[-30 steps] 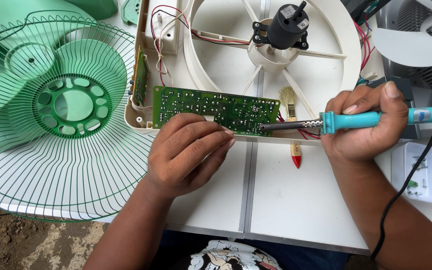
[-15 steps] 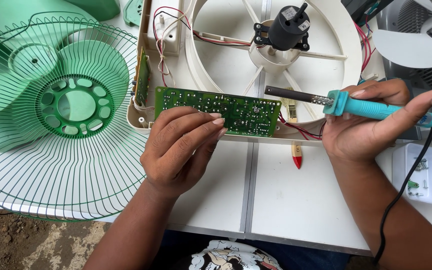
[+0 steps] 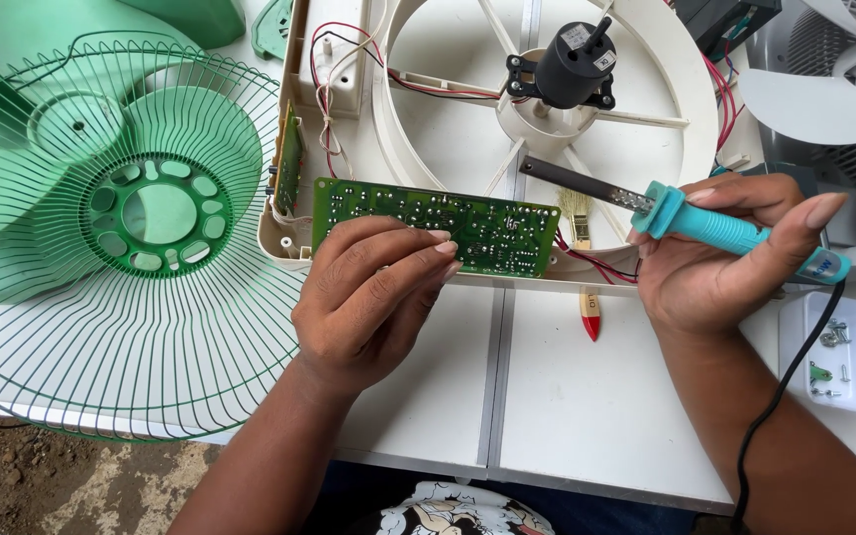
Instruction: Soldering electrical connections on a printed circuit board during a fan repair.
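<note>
The soldering iron point(image 3: 705, 223) has lifted off the circuit board point(image 3: 435, 226). One second ago its tip lay against the board's right edge; half a second ago it was already raised; now the shaft points up and left, over the white fan housing point(image 3: 686, 109), well apart from the board. Contact between tip and board is therefore broken.

The right hand point(image 3: 720, 272) holds the iron by its teal handle, thumb on top and fingers wrapped beneath, with the index finger extended past the handle end. The black cord runs down past the wrist.

The left hand point(image 3: 374, 297) has stayed on the board, fingers pressed together over its lower edge, steadying it solder side up against the housing rim. The board itself has not shifted.

Whether any joint has been changed cannot be judged at this resolution. A small brush point(image 3: 579, 213) lies just right of the board, with a green fan guard point(image 3: 121, 228) at left.
</note>
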